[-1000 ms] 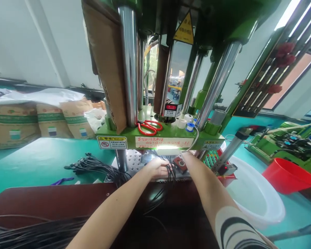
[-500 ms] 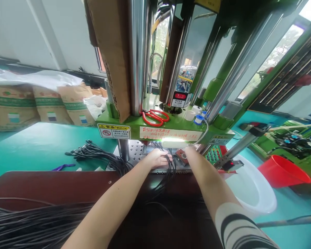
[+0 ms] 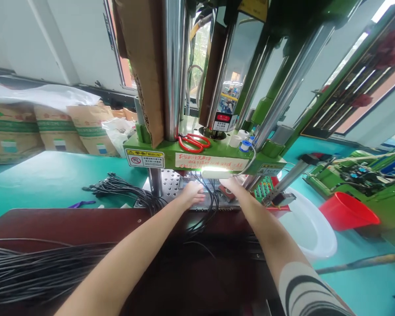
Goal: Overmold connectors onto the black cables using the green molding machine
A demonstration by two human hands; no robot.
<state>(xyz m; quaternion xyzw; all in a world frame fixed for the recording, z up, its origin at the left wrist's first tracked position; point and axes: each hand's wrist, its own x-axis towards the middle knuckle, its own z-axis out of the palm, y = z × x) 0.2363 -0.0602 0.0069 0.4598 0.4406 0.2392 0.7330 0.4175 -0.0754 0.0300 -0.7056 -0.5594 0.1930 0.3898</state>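
Both my arms reach forward under the green press machine (image 3: 210, 160). My left hand (image 3: 192, 193) lies on the perforated metal plate (image 3: 171, 182) with its fingers curled over several black cables (image 3: 210, 206) that hang down over the plate's front edge. My right hand (image 3: 232, 185) is further in beside them, under the lit strip lamp (image 3: 215, 174); its fingers are hidden by the machine's edge. A small red part (image 3: 224, 193) sits between the two hands.
A bundle of black cables (image 3: 118, 188) lies on the green table at left, and more cables (image 3: 36, 267) lie on the brown bench. Red scissors (image 3: 192, 142) and tape rolls (image 3: 237, 140) rest on the machine ledge. A white basin (image 3: 311, 228) and a red bucket (image 3: 347, 210) stand at right. Sacks (image 3: 52, 131) are stacked at left.
The camera has tilted and moved closer. Both hands have pushed a little further in under the machine; the right hand's fingers are now more hidden.
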